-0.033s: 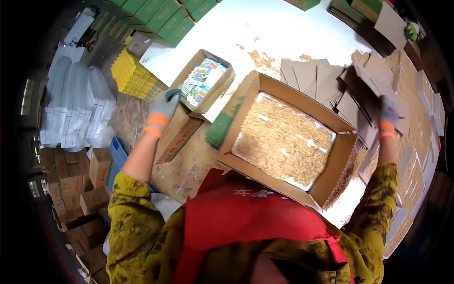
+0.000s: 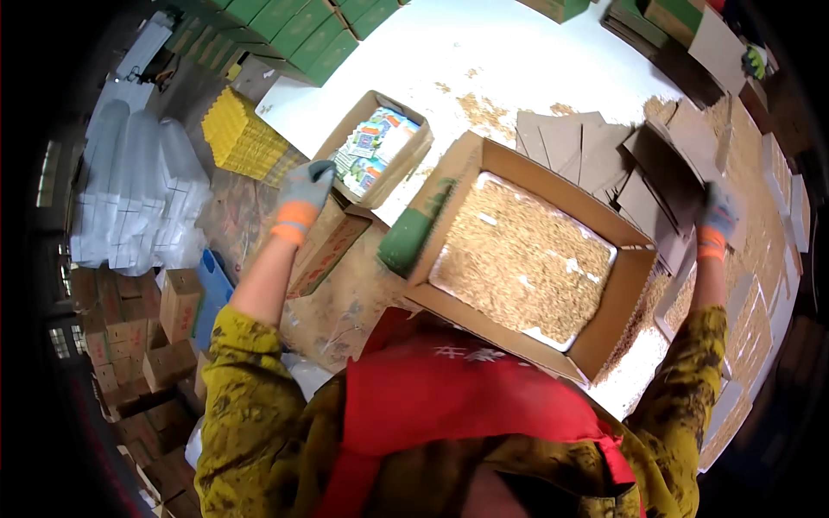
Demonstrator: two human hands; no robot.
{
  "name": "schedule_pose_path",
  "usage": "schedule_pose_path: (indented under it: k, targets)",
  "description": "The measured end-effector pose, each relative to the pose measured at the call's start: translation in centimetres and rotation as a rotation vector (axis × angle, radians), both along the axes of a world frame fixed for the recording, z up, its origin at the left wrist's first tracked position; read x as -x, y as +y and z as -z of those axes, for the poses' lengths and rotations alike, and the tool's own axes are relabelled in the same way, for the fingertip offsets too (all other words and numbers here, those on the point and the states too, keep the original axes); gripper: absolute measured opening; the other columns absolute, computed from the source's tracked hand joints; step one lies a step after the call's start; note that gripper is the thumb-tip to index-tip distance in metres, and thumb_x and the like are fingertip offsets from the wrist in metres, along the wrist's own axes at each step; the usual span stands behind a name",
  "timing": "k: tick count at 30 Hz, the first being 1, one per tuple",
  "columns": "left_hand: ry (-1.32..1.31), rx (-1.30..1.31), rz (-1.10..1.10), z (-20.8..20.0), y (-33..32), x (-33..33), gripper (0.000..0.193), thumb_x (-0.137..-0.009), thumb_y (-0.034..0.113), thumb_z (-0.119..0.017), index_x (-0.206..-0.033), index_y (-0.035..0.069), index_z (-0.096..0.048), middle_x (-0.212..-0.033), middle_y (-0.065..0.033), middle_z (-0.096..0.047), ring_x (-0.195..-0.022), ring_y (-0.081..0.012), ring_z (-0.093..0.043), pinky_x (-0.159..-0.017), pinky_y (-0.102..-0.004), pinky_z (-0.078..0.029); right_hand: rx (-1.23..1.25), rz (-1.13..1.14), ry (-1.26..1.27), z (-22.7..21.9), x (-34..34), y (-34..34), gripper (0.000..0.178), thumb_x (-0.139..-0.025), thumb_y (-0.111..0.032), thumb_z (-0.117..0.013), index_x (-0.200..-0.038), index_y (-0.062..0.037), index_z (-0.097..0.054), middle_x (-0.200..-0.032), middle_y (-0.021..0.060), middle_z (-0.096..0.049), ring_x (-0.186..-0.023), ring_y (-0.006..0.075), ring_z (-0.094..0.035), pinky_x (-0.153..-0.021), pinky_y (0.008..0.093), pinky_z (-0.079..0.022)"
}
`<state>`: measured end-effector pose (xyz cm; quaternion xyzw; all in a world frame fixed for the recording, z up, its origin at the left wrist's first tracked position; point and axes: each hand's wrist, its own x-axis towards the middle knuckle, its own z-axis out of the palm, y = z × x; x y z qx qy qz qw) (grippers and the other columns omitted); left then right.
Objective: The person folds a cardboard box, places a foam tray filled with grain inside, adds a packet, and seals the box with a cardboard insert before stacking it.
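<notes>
In front of me an open cardboard carton (image 2: 639,274) holds a layer of tan, grain-like loose material (image 2: 522,259) with a few white scraps on it. My left hand (image 2: 306,188), in a grey and orange glove, is closed beside a smaller open box (image 2: 403,177) with colourful packets (image 2: 373,148) inside. Whatever its fingers hold, if anything, is hidden. On the right, my gloved right hand (image 2: 717,211) is closed at the edge of a bent cardboard sheet (image 2: 661,164), with its fingers partly blurred.
Flat cardboard pieces (image 2: 561,142) lie behind the carton on the white table (image 2: 406,52), with tan crumbs scattered around. Filled trays (image 2: 751,332) line the right side. Green boxes (image 2: 311,39), a yellow stack (image 2: 246,134) and plastic-wrapped bundles (image 2: 134,186) stand left.
The whole view has shifted slightly. My right hand sits a little lower beside the cardboard sheet; my left hand stays by the packet box.
</notes>
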<state>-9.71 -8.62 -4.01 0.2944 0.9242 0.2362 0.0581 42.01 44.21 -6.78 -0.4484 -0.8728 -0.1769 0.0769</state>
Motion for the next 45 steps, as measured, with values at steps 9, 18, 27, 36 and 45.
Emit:
schedule_pose_path:
  k: [9,18,27,36,45]
  targets:
    - [0.175,0.247,-0.178,12.4,7.0,9.0,0.051,-0.081,0.040,-0.071,-0.122,0.010,-0.062,-0.121,-0.0142,-0.061,-0.112,-0.0305,-0.059,-0.094,-0.0374,-0.047,0.191,-0.007,0.444,-5.8,0.5,-14.2,0.032,-0.095,-0.015,-0.058,-0.125,-0.0054,-0.063,-0.117,0.0139,-0.068,-0.109,0.0266,-0.064,-0.093,0.0348,-0.049]
    - [-0.185,-0.256,-0.283,12.1,4.2,11.1,0.018,-0.086,0.022,-0.065,-0.095,0.010,-0.075,-0.097,-0.0140,-0.072,-0.090,-0.0285,-0.068,-0.083,-0.0368,-0.051,0.468,0.162,1.036,-8.3,-5.1,-22.3,0.034,-0.099,-0.015,-0.056,-0.124,0.0072,-0.059,-0.116,0.0110,-0.067,-0.106,0.0146,-0.061,-0.094,0.0291,-0.047]
    - [0.252,-0.780,0.706,-10.9,7.9,-8.9,0.014,-0.085,0.002,-0.062,-0.098,0.002,-0.068,-0.087,-0.0099,-0.067,-0.079,-0.0192,-0.063,-0.074,-0.0301,-0.051,0.126,0.004,0.832,-16.6,4.3,-30.4,0.030,-0.090,-0.001,-0.063,-0.120,-0.0031,-0.065,-0.111,0.0148,-0.070,-0.097,0.0203,-0.068,-0.084,0.0311,-0.053]
    - [-0.457,-0.863,0.533,-5.7,5.1,-16.1,0.023,-0.097,0.009,-0.044,-0.113,-0.001,-0.057,-0.121,-0.0144,-0.055,-0.120,-0.0259,-0.049,-0.103,-0.0368,-0.039,0.625,-0.679,-0.126,-10.3,12.0,-36.2,0.033,-0.082,-0.013,-0.062,-0.115,-0.0129,-0.065,-0.110,0.0064,-0.063,-0.095,0.0281,-0.063,-0.075,0.0366,-0.052]
    - [-1.456,-0.783,0.333,-1.8,5.6,-14.8,0.051,-0.102,0.030,-0.047,-0.139,-0.005,-0.043,-0.135,-0.0122,-0.053,-0.125,-0.0185,-0.049,-0.109,-0.0289,-0.037,1.204,-0.108,0.866,-16.3,6.0,-33.4,0.032,-0.093,-0.002,-0.051,-0.122,-0.0048,-0.064,-0.106,0.0085,-0.069,-0.088,0.0166,-0.065,-0.081,0.0289,-0.052]
